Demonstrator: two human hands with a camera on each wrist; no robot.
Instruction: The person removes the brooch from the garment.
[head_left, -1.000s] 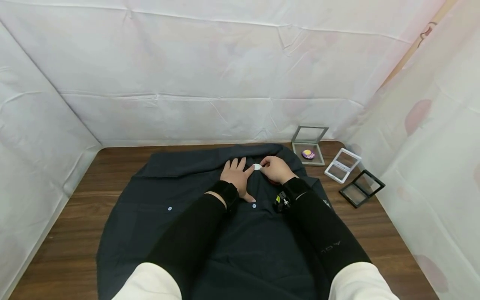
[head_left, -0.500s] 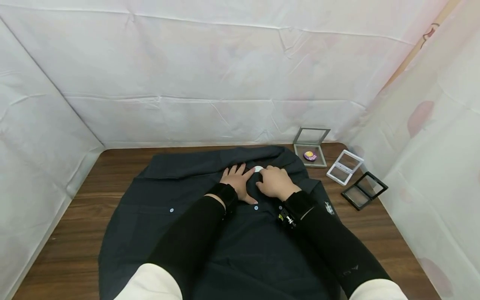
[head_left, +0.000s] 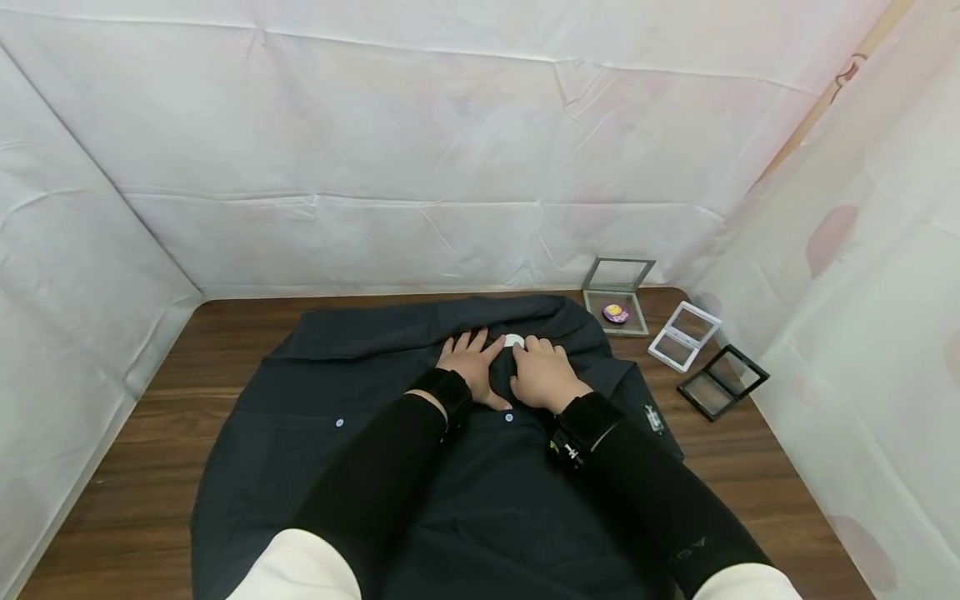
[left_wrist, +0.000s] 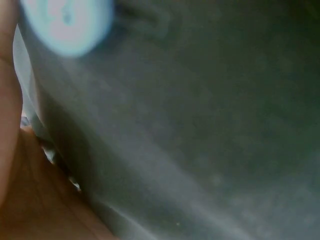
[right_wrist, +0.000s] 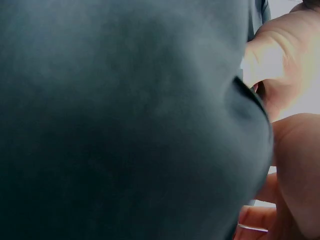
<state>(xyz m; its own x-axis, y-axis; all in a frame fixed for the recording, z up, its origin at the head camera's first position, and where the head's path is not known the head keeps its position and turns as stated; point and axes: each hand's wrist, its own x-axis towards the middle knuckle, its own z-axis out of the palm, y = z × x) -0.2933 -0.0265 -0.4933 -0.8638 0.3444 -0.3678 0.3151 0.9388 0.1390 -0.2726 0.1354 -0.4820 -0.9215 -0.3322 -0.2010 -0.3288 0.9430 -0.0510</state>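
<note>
A dark button-up shirt lies spread on the wooden table, its top part bunched at the far edge. My left hand presses on it with fingers spread and the thumb held out. Close on the right, my right hand rests on the cloth, fingers forward and thumb towards the left hand. A small round white piece shows between the fingertips; its kind is unclear and its lower part is hidden. A white button looms in the left wrist view; dark cloth fills most of the right wrist view.
At the back right stands an open grey-framed case with a purple and yellow badge inside. Open white and black cases lie nearby. White curtains border the wooden table.
My right hand has stopped pinching at the white piece and now rests lower on the shirt with its fingers laid forward. The left hand stays in place.
</note>
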